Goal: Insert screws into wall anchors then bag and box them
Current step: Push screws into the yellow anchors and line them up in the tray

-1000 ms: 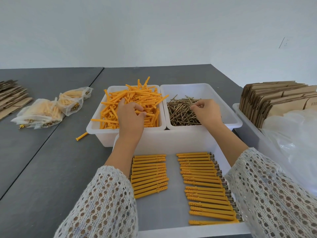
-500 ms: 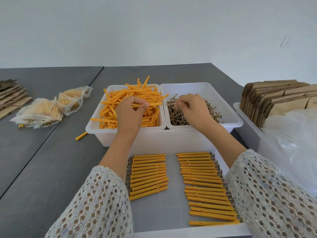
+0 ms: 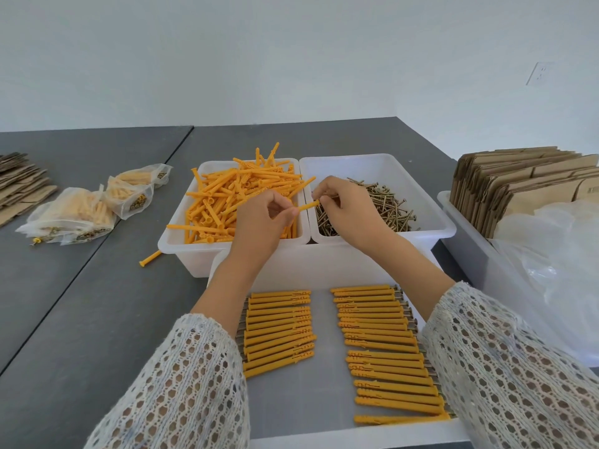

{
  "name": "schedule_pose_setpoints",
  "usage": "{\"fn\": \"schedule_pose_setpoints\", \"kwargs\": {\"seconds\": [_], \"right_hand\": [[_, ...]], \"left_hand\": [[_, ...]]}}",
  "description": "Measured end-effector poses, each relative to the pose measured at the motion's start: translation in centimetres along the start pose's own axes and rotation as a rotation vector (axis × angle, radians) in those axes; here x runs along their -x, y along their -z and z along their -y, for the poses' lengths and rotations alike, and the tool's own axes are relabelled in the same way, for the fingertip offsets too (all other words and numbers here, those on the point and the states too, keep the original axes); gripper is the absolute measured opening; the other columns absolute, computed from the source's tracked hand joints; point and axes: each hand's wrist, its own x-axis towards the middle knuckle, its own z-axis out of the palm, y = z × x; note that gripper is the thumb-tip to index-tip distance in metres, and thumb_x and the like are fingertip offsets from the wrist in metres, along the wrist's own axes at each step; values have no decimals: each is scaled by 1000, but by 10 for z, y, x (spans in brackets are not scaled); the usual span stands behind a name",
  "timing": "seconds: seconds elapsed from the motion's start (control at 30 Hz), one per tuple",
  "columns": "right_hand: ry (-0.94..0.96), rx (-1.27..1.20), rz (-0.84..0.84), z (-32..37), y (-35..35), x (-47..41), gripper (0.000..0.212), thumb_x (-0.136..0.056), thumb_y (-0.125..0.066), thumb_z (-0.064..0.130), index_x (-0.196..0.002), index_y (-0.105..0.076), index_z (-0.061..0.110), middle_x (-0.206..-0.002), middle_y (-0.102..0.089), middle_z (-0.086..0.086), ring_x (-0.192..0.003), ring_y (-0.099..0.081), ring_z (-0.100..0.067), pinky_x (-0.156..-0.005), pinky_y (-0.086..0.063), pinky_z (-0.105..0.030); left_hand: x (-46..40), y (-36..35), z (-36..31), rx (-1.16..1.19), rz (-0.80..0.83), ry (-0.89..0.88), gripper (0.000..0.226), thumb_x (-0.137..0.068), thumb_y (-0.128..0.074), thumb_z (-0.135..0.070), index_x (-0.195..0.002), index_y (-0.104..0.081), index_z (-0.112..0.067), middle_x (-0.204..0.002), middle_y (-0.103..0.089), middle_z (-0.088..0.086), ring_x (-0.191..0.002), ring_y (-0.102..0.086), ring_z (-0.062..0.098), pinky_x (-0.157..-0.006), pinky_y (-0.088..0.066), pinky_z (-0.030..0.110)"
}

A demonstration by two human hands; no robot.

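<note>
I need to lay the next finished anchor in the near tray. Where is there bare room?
Near tray: a bare strip runs between the left row and right row, and a patch lies below the left row. The right row fills its side to the front rim.

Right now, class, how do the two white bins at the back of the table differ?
The left bin is heaped with orange wall anchors poking above its rim; the right bin holds brass-coloured screws lying well below its rim. The left hand is over the left bin, the right hand over the right bin. Both are white plastic bins standing side by side.
</note>
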Motion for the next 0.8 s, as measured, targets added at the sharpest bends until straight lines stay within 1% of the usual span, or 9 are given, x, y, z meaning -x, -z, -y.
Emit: {"fn": "schedule_pose_setpoints", "kwargs": {"seconds": [0.07, 0.17, 0.27, 0.33, 0.4, 0.5, 0.67, 0.73, 0.8], "right_hand": [[44, -50, 3, 4, -1, 3, 23, -95, -42, -4, -104, -55, 13, -66, -53, -2, -54, -47, -5, -53, -36, -13], [157, 17, -31, 10, 0, 5, 32, -91, -43, -6, -116, -51, 12, -89, -49, -3, -70, -47, -4, -63, -36, -15], [77, -125, -121, 22, -3, 6, 36, -92, -51, 1, -124, -45, 16, -104, -53, -3, -73, -60, -10, -69, -46, -15], [-117, -370, -117, 29, -4, 5, 36, -93, -58, 6, -124, -44, 14, -99, -60, -5, -68, -67, -19, -67, -56, -30], [-242, -514, -16, 31, -7, 5, 28, -94, -62, 10, -119, -52, 7, -81, -63, -6, -58, -62, -17, -59, -54, -31], [-255, -455, 12, 30, -12, 6, 21, -95, -63, 16, -98, -64, -6, -62, -58, -7, -50, -52, -14, -51, -43, -20], [-200, -506, -38, 34, -4, 3, 29, -103, -48, 14, -95, -60, -10, -61, -57, -13, -46, -49, -19, -54, -45, -34], [-175, -531, 57, 40, 6, 3, 28, -104, -46, 18, -92, -57, -5, -62, -57, -9, -43, -47, -18, -52, -42, -36], [-139, -478, 345, 49, 12, 9, 22, -102, -50, 20, -86, -59, 7, -62, -58, -5, -42, -47, -15, -48, -43, -30]], "left_hand": [[1, -1, 0, -19, 42, -51, 3, -91, -68, -10, -89, -69, -13, -73, -69, -2, -70, -64, 10, -70, -51, 22], [1, -1, -1, 18, 83, -84, 7, -95, -63, -7, -93, -68, -10, -74, -71, 0, -68, -66, 8, -72, -52, 19], [-1, 3, -5, 172, 73, -46, 9, -98, -59, -8, -97, -67, -11, -81, -73, 3, -74, -70, 12, -75, -56, 24], [-3, 8, -7, 328, 81, 21, 11, -100, -56, -8, -102, -67, -10, -85, -73, 3, -75, -70, 9, -72, -55, 20], [-4, 12, -7, 382, 149, 76, 15, -100, -56, -9, -108, -67, -3, -87, -73, 3, -76, -69, 6, -71, -54, 18], [-4, 13, -7, 382, 243, 111, 23, -100, -58, -15, -109, -68, 3, -87, -73, 4, -76, -68, 4, -70, -53, 17], [-6, 12, -8, 430, 232, 212, 41, -106, -41, -38, -115, -71, -12, -104, -76, 7, -100, -72, 16, -76, -56, 21], [-8, 12, -7, 505, 190, 255, 44, -107, -35, -40, -113, -71, -14, -104, -76, 7, -99, -72, 20, -83, -56, 30], [-11, 13, -5, 597, 122, 298, 44, -108, -34, -37, -107, -71, -13, -98, -75, 7, -93, -71, 20, -88, -54, 37]]}}
